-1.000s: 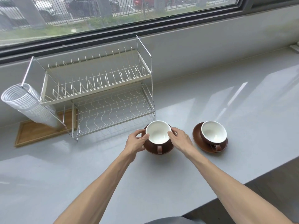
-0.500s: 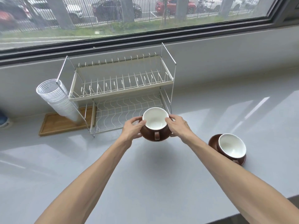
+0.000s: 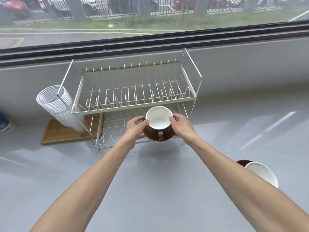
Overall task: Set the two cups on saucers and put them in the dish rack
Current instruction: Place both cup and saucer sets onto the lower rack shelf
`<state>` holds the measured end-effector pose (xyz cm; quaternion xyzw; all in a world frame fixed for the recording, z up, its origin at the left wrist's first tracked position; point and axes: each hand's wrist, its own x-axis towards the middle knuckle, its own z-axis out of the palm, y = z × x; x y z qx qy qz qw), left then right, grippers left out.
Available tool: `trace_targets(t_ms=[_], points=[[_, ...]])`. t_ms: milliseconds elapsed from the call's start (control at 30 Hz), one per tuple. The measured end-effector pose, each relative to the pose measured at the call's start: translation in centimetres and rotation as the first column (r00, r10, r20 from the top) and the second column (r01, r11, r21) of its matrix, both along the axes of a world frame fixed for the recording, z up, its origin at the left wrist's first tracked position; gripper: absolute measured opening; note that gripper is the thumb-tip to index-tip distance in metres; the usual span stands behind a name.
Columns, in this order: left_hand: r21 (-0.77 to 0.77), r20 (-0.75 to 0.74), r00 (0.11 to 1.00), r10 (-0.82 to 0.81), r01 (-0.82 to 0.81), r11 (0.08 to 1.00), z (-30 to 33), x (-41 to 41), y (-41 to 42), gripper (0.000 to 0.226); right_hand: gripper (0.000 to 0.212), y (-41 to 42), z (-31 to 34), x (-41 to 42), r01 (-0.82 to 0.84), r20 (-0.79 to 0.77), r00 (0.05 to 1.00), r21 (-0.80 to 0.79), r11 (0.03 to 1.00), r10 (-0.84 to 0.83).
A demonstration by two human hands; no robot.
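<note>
Since half a second ago, cup (image 3: pixel 158 118) and saucer (image 3: pixel 157 137) have been carried from above the counter (image 3: pixel 150 190) up to the front edge of the dish rack (image 3: pixel 133 97), held at its lower tier. Cup: white inside, brown glossy outside, round, handle toward the camera, seated on a brown round saucer. Saucer rim is clamped by left hand (image 3: pixel 136 129) and right hand (image 3: pixel 179 125), thumbs against the cup wall. Rack is two-tier metal wire; both tiers are seen without dishes. Second cup (image 3: pixel 262 174), white inside, is on its brown saucer (image 3: pixel 243 163) at lower right, partly hidden by the right forearm. White ribbed holder (image 3: pixel 56 108) hangs on the rack's left over a wooden tray (image 3: pixel 66 134).
</note>
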<state>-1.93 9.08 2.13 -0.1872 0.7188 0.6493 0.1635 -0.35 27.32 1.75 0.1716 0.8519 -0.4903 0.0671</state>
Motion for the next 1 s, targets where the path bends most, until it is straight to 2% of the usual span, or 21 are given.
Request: trace_targets(t_ms=[233, 367, 533, 700, 900, 1000], points=[[0.020, 0.031, 0.999, 0.021, -0.021, 1.000, -1.8, -4.2, 0.5, 0.032, 0.040, 0.5, -1.7, -4.5, -0.027, 0.020, 0.999, 0.031, 0.999, 0.027], [-0.007, 0.059, 0.997, 0.054, -0.054, 0.999, -2.9, -6.0, 1.1, 0.039, 0.024, 0.8, -2.7, -6.3, -0.011, 0.038, 0.999, 0.073, 0.997, 0.008], [-0.018, 0.083, 0.995, 0.060, -0.059, 0.998, -4.1, -7.0, 1.7, 0.046, 0.034, 0.9, -3.6, -7.4, 0.037, 0.073, 0.996, 0.102, 0.994, -0.045], [-0.030, 0.102, 0.993, 0.066, -0.063, 0.998, -4.7, -7.6, 1.7, 0.053, 0.037, 0.9, -4.3, -8.0, 0.048, 0.098, 0.993, 0.108, 0.993, -0.059], [-0.070, 0.102, 0.994, 0.029, -0.022, 0.997, -4.6, -7.7, 1.8, 0.042, 0.033, 1.0, -4.5, -8.5, 0.031, 0.134, 0.990, 0.103, 0.994, -0.045], [-0.136, 0.090, 0.994, -0.059, 0.071, 0.988, -4.3, -7.1, 1.8, 0.036, 0.034, 1.1, -4.3, -7.9, -0.015, 0.131, 0.991, 0.123, 0.992, -0.001]])
